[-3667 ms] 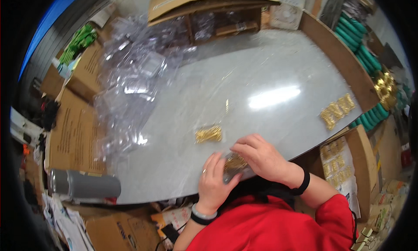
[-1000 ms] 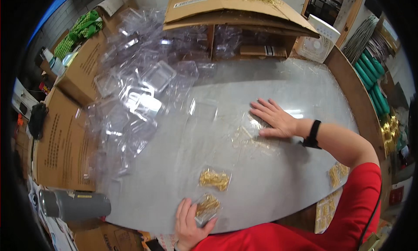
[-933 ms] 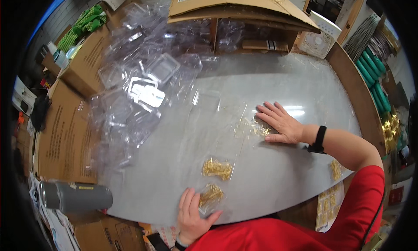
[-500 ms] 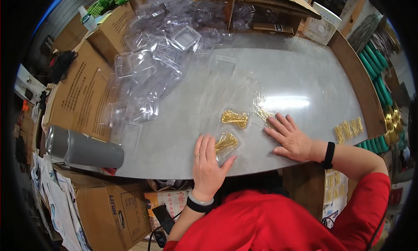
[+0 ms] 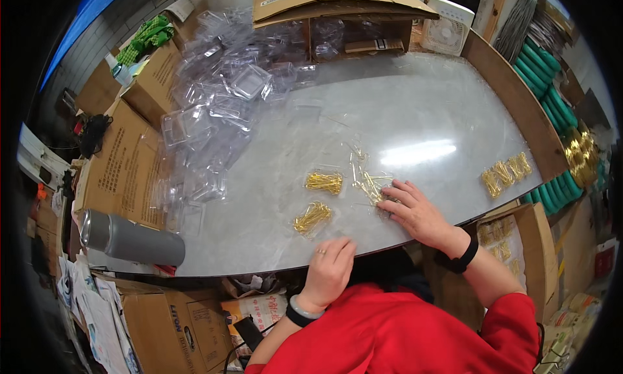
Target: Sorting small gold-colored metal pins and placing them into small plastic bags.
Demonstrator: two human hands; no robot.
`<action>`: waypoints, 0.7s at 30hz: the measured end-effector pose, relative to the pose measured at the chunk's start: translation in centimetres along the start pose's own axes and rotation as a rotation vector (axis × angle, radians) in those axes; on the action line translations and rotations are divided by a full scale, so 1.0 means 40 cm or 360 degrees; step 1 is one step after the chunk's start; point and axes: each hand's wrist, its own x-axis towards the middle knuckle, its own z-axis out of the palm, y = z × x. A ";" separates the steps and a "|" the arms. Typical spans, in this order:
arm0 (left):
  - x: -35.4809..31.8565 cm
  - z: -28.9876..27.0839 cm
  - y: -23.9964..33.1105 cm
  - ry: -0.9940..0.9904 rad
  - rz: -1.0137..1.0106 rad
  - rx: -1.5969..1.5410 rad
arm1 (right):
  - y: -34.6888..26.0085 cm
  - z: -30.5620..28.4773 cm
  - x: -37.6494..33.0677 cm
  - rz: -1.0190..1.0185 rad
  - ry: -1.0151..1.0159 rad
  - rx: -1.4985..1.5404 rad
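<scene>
We judge the work to be partway along: two clear plastic boxes, the farther box [image 5: 323, 180] and the nearer box [image 5: 312, 219], seem filled with thin gold pieces and lie just beside each other on the grey surface [image 5: 259, 234], left of a loose scatter. Those loose gold pieces [image 5: 367, 182] lie in a straggling heap just right of the boxes, not gathered into a bundle, so this is what we would count as left to do here. The fingertips of the right hand [image 5: 415, 211] rest on the heap's near end; its grip is not clenched, yet we cannot tell whether any pieces are pinched beneath. The left hand [image 5: 333, 262] hangs at the near edge with its fingers curled, just below the nearer box and apart from it; whether that grip has anything in it, we cannot tell. By the right edge we see a row of gold bundles [image 5: 506, 174], with more in a carton [image 5: 542, 244] below, which look tidied already. The large pile of clear packaging [image 5: 227, 101] at the left looks unfilled, suggesting to us that plenty of boxing remains.
</scene>
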 end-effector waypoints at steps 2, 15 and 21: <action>0.035 0.013 0.020 -0.0021 -0.0065 0.0088 | 0.015 0.005 -0.020 0.0055 0.0170 0.0402; 0.138 0.061 0.026 -0.0276 -0.0341 0.0215 | -0.071 0.021 -0.063 0.0435 0.0623 -0.0093; 0.130 0.072 0.023 -0.0190 -0.0322 0.0256 | -0.100 -0.022 -0.056 0.0546 0.0524 0.0290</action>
